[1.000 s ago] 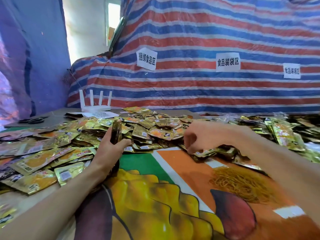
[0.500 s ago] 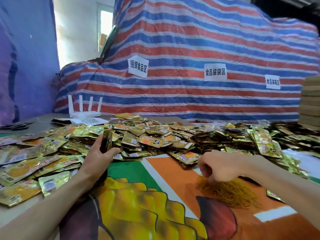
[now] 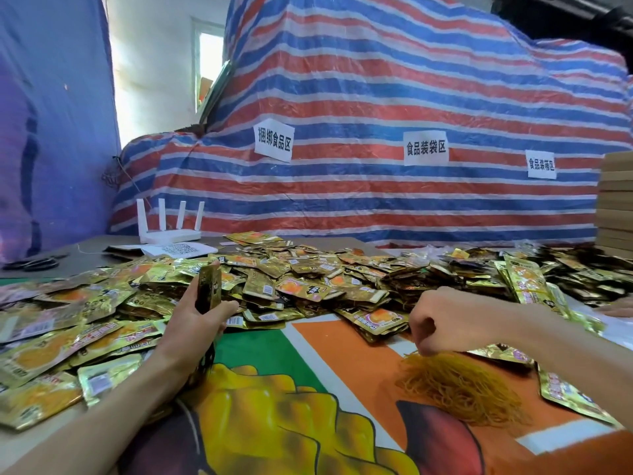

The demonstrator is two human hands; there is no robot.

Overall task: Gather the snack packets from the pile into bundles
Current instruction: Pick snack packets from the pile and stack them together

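A wide pile of gold and orange snack packets (image 3: 308, 282) covers the far half of the table. My left hand (image 3: 191, 320) grips a stack of packets (image 3: 208, 289) held upright on edge, in front of the pile. My right hand (image 3: 442, 320) hovers with fingers curled downward at the top of a heap of yellow rubber bands (image 3: 459, 385). Its fingertips touch the bands; whether they pinch one is hidden.
A colourful printed cloth (image 3: 274, 389) covers the near table. A white router (image 3: 168, 231) and printed papers (image 3: 178, 249) sit at the back left, scissors (image 3: 30, 264) at the far left. Stacked cardboard (image 3: 616, 200) stands at the right. A striped tarpaulin (image 3: 376, 97) rises behind.
My right hand left the packet pile and came down to the rubber band heap. My left hand kept the upright stack of packets almost still.
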